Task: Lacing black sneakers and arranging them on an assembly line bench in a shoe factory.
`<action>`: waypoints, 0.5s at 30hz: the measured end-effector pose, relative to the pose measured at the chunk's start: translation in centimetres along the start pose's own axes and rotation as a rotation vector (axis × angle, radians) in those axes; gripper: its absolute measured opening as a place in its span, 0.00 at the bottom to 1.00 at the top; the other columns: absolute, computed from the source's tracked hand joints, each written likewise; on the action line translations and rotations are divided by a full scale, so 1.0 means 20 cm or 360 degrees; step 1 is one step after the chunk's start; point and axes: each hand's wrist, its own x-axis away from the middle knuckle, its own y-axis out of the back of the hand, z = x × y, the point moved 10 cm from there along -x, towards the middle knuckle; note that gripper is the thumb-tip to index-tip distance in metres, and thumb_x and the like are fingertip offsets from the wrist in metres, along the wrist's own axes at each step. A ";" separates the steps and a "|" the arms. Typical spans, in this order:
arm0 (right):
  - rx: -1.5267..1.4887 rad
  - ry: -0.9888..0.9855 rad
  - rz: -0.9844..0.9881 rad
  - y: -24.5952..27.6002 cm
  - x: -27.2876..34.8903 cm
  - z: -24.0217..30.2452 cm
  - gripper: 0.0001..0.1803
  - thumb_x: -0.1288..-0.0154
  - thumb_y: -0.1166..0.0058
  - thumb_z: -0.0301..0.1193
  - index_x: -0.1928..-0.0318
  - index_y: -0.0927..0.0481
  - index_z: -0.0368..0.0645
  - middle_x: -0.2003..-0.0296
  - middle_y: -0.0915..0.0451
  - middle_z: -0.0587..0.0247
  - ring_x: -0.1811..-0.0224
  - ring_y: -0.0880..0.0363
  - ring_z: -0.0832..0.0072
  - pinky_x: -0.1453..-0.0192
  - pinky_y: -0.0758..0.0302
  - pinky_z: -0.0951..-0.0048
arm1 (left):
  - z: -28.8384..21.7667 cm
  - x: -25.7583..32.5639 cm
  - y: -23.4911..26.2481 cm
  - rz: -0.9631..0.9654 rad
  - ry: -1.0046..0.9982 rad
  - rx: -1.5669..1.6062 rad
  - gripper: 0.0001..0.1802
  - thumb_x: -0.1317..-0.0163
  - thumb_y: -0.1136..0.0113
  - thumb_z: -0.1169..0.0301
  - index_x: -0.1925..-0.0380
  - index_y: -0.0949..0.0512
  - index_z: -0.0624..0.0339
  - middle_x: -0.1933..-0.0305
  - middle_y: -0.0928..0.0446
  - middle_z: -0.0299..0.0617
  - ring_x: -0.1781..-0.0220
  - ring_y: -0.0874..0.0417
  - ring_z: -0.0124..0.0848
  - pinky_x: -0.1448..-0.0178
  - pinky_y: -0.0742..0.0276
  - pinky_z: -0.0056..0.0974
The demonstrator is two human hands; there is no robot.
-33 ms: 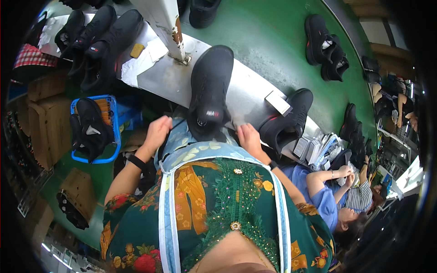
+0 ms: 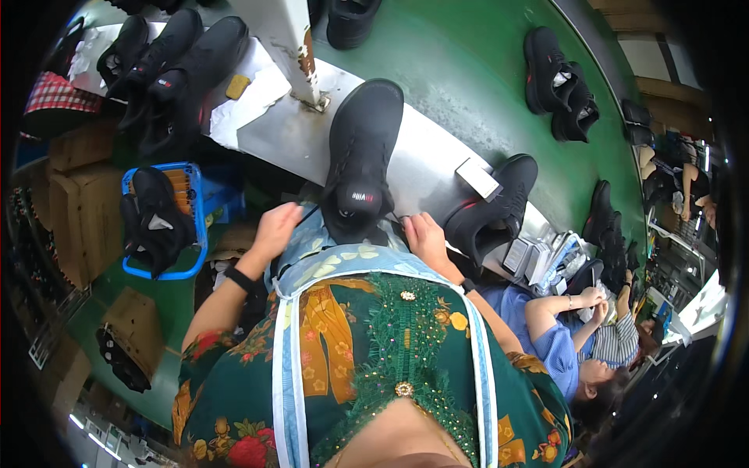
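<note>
At lower centre of the frame, the left hand pinches a thin black lace, its grip closed on it, while the right hand rests against the heel of the black fabric sneaker; whether its fingers clamp anything I cannot tell. The sneaker stands heel-near on the grey metal worktop at centre. This looks like lacing; pulling the lace taut seems next. Beyond, at upper right, 1 pair of black shoes sits on the green belt.

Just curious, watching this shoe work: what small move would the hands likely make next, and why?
Probably drawing the lace tight: the left hand pinches a thin black lace beside the black shoe, and the right hand rests at the shoe's heel end, steadying it.
</note>
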 end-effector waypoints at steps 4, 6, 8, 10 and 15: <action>-0.0604 -0.0364 -0.0032 0.14 -0.18 -0.02 0.09 0.37 0.54 0.30 0.63 0.24 0.39 0.77 0.28 0.62 0.78 0.29 0.73 0.74 0.32 0.69 | -0.19 -0.03 0.10 -0.0179 0.0156 0.0573 0.17 0.35 0.53 0.61 0.80 0.31 0.60 0.81 0.34 0.33 0.78 0.35 0.20 0.74 0.39 0.27; -0.1447 -0.0748 -0.0016 0.29 -0.26 -0.01 0.12 0.34 0.58 0.31 0.59 0.24 0.37 0.78 0.31 0.74 0.77 0.35 0.87 0.74 0.36 0.80 | -0.38 -0.09 0.25 -0.0281 0.0050 0.0890 0.16 0.33 0.56 0.61 0.75 0.28 0.58 0.79 0.33 0.29 0.79 0.40 0.13 0.76 0.47 0.19; -0.2013 -0.0298 0.0154 0.46 -0.42 0.29 0.13 0.33 0.60 0.30 0.55 0.25 0.37 0.76 0.34 0.77 0.76 0.39 0.90 0.72 0.38 0.86 | -0.70 -0.16 0.26 0.0010 -0.0293 0.0776 0.14 0.33 0.57 0.64 0.64 0.26 0.64 0.69 0.27 0.35 0.67 0.29 0.20 0.63 0.34 0.25; -0.1904 -0.0087 0.0136 0.51 -0.53 0.50 0.13 0.33 0.62 0.28 0.53 0.26 0.37 0.74 0.35 0.76 0.75 0.39 0.89 0.72 0.38 0.86 | -1.04 -0.24 0.07 0.0209 -0.0751 0.0584 0.15 0.34 0.54 0.68 0.54 0.27 0.67 0.57 0.25 0.40 0.51 0.28 0.29 0.45 0.34 0.33; -0.2036 -0.0041 -0.0056 0.57 -0.60 0.42 0.13 0.33 0.61 0.27 0.54 0.25 0.39 0.76 0.32 0.75 0.77 0.35 0.87 0.72 0.36 0.87 | -0.98 -0.32 0.10 0.0301 -0.0551 0.0726 0.12 0.35 0.54 0.67 0.62 0.25 0.63 0.64 0.23 0.39 0.71 0.31 0.21 0.63 0.32 0.27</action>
